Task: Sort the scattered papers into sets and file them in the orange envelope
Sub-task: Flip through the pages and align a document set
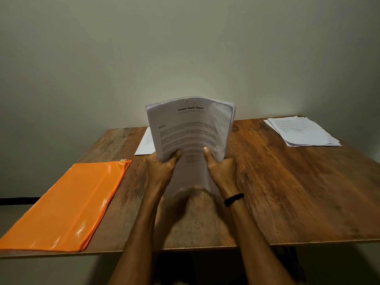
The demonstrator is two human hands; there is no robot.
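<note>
Both forearms reach forward over the near edge of the surface (287, 192), wrists slightly raised, palms turned toward each other. My left hand (162, 165) and right hand (221, 167) grip the lower part of the paper stack (191, 128) from either side. The thumbs (177, 154) press on the printed face, and the remaining fingers are curled behind the sheets (hidden from view). A black band (233, 199) sits on the right wrist.

The stack stands upright just right of the orange envelope (67, 204), long axis vertical, printed face toward me, with the heading "Sample Health Report" at the top. The sheets bow outward. The lower edge is blurred, so I cannot tell whether it touches the surface.

The envelope lies flat, its long axis running away from me and its near end at the front edge of the surface. A single sheet (145, 144) lies beyond the envelope's far right corner, partly behind the stack. A second paper pile (302, 130) lies well right of the envelope, at the far corner. Bare wood shows between that pile and my right hand.
</note>
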